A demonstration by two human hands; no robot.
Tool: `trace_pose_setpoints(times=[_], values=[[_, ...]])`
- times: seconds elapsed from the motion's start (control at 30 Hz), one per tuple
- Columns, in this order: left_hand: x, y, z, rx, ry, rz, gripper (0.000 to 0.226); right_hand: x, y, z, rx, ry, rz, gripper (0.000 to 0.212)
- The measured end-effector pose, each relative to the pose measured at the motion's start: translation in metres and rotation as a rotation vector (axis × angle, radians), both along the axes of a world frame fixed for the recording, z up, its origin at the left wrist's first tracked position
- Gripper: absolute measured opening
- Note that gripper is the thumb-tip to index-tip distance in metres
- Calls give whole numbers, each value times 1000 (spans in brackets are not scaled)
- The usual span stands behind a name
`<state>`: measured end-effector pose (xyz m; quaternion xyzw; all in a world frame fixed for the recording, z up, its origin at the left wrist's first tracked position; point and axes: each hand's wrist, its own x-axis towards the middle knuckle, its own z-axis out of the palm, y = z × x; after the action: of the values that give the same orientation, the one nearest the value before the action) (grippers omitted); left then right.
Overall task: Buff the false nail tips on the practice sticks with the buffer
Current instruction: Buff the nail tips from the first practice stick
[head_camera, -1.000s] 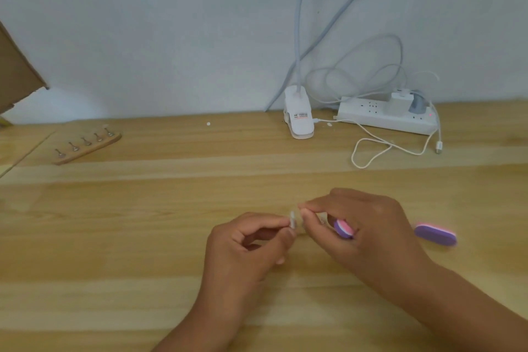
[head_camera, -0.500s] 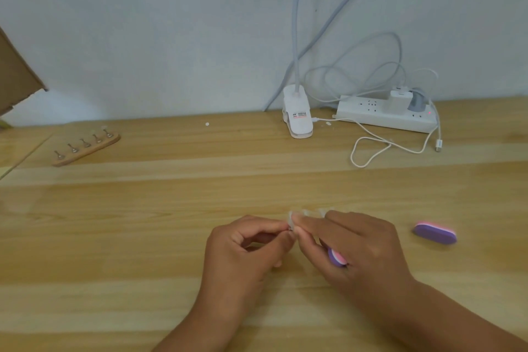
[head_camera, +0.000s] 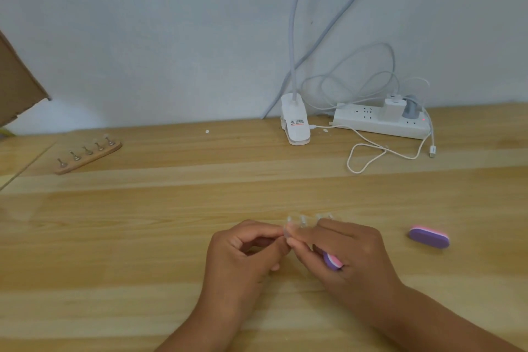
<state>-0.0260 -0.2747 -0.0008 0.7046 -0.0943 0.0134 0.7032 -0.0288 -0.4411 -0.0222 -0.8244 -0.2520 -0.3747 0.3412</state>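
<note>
My left hand (head_camera: 245, 254) pinches a small practice stick with a clear false nail tip (head_camera: 286, 233) between thumb and forefinger. My right hand (head_camera: 345, 257) grips a small purple-and-pink buffer (head_camera: 332, 260), and its fingertips meet the nail tip. Several more clear nail tips (head_camera: 310, 218) lie on the table just beyond my right-hand fingers. A second purple-and-pink buffer (head_camera: 428, 236) lies on the table to the right.
A wooden holder (head_camera: 85, 161) with several metal stands lies at the back left. A white clip lamp base (head_camera: 295, 124), a power strip (head_camera: 380, 121) and loose white cables (head_camera: 380, 151) sit by the wall. Cardboard (head_camera: 17, 86) juts in from the left.
My right hand with the buffer has dropped lower and nearer, against the nail tip. The loose nail tips behind it have come into view. My left hand has stayed put.
</note>
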Motion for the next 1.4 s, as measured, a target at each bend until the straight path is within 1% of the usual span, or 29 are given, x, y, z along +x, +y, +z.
trace_pose_setpoints(times=[0.13,0.2,0.27,0.37,0.5,0.73,0.87,0.97,1.03,1.1,1.2,1.27,1.3,1.33,1.4], values=[[0,-1,2,-33,-3,-5,11,0,1,5,137,124,78,15],[0,-1,1,-55,-4,-5,11,-1,1,5,203,165,106,13],[0,0,0,-75,-14,-15,12,-2,1,6,246,196,124,15],[2,1,-2,-88,-28,-22,16,-3,0,8,248,251,130,19],[4,1,-5,-104,-23,-25,14,-2,1,7,225,301,121,25],[3,-1,-3,-77,-48,-27,10,-1,-3,7,344,447,219,19],[1,0,-2,-39,-67,-17,10,-2,-4,8,364,531,222,18],[1,0,-1,-38,-54,-21,10,-3,-3,10,361,510,200,24],[2,0,-1,-67,-21,-20,11,-4,-1,12,337,466,182,32],[3,-1,-1,-96,13,-4,13,-6,-1,15,360,455,176,36],[2,-2,0,-107,51,23,14,-9,-8,19,374,433,207,44],[1,-3,0,-114,77,26,15,-10,-17,20,359,433,244,39],[0,-3,0,-118,86,26,15,-11,-20,20,349,447,232,32],[0,-3,0,-119,90,25,15,-11,-22,20,342,463,198,25],[0,-2,0,-102,90,13,16,-14,-22,18,338,483,121,20]])
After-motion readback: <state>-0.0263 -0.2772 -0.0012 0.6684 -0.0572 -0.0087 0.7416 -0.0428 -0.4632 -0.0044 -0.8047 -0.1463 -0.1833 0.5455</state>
